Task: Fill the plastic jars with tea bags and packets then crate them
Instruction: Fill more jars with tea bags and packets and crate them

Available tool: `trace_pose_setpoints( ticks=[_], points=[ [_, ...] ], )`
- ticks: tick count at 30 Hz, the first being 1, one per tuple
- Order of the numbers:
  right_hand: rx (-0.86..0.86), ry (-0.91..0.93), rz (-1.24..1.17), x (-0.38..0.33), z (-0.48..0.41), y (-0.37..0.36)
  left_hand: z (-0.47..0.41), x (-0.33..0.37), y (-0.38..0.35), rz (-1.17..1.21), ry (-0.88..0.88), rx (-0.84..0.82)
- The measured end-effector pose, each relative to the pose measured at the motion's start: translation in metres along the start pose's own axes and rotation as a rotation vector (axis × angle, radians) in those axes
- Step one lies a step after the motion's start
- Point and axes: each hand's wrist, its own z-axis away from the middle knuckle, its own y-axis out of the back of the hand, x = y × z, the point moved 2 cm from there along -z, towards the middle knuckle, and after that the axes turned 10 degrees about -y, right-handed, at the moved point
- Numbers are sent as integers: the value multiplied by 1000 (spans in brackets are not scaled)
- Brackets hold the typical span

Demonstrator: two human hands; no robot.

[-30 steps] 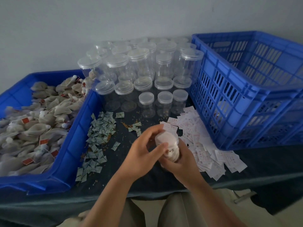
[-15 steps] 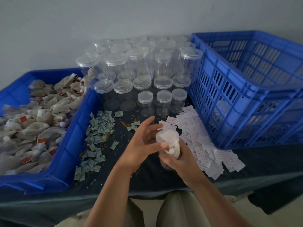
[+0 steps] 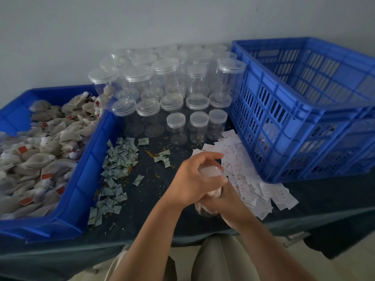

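A small clear plastic jar (image 3: pixel 210 173) filled with tea bags is held over the table's front edge. My right hand (image 3: pixel 227 205) wraps round its body from below. My left hand (image 3: pixel 194 179) curls over the top and grips the lid. Tea bags (image 3: pixel 46 145) are heaped in the blue tub (image 3: pixel 81 191) at the left. Green packets (image 3: pixel 115 169) lie scattered beside the tub, and white packets (image 3: pixel 253 185) are piled at the right. The blue slatted crate (image 3: pixel 284 110) stands at the far right.
Several empty lidded clear jars (image 3: pixel 168 88), tall and short, stand at the back centre against the wall. Loose tea crumbs (image 3: pixel 151 154) dot the dark table cloth (image 3: pixel 154 191). My knees show below the table edge.
My left hand has closed further over the jar's lid, fingers now wrapped round it. The jar and both hands stay at about the same place on the table.
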Motion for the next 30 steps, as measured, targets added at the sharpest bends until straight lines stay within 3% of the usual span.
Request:
trace_pose_setpoints(
  ticks=[4,7,9,11,13,16,20,24,26,28,30],
  points=[
    [-6,71,153,-11,5,-10,-6,14,5,-115,10,-49],
    [144,203,423,-36,7,-14,-10,41,11,-238,-106,-97],
    [273,245,480,-62,9,-11,-12,65,17,-229,-189,-93],
    [392,278,614,-100,19,-3,-17,93,20,-193,-266,-79],
    [383,327,751,-142,31,7,-26,123,20,-137,-319,-65],
    [307,435,757,-200,47,30,-48,170,12,-86,-388,-132],
    [416,550,841,-270,61,76,-92,221,-18,-25,-571,-190],
    [644,551,1051,-322,66,127,-144,219,-46,248,-455,0],
    [782,550,1130,-340,64,154,-160,196,-62,-93,-477,87],
    [849,423,1151,-350,55,178,-165,172,-81,-441,-613,16],
    [814,200,1235,-351,37,202,-165,156,-96,-501,-728,-47]
  ],
)
